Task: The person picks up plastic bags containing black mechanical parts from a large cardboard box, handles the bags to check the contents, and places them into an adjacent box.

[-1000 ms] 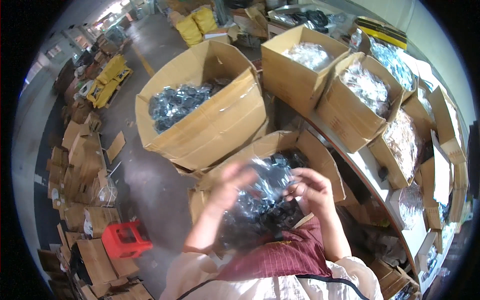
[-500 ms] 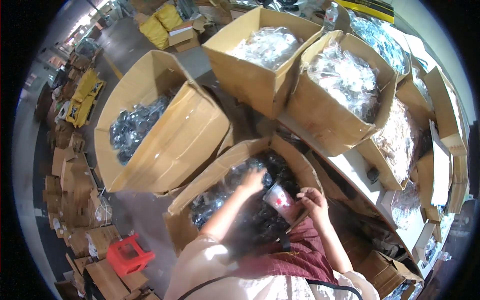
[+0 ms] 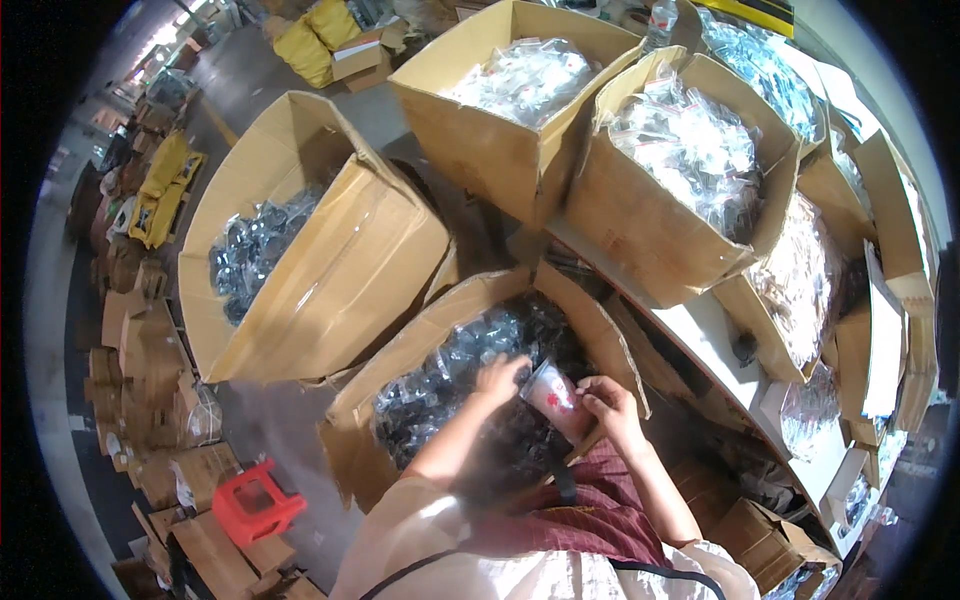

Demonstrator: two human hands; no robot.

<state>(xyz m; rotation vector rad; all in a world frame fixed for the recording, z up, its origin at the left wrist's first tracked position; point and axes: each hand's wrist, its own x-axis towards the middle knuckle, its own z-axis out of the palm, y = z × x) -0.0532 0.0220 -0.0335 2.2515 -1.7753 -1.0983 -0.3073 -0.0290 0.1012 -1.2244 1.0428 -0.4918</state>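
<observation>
The open boxes, such as the near box (image 3: 400, 370), are matt brown corrugated cardboard with rough cut edges. The packets (image 3: 690, 150) filling them are clear, glossy plastic film that catches the light. The small bag (image 3: 553, 395) between the hands is the same shiny film. The stool (image 3: 255, 503) is smooth red plastic. The floor (image 3: 270, 430) looks dull grey concrete.

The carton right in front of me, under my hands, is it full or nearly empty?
Nearly full: the carton holds dark bagged parts heaped close to its rim.

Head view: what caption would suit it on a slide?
Both hands hold a small clear bag over a carton of bagged dark parts.
</observation>
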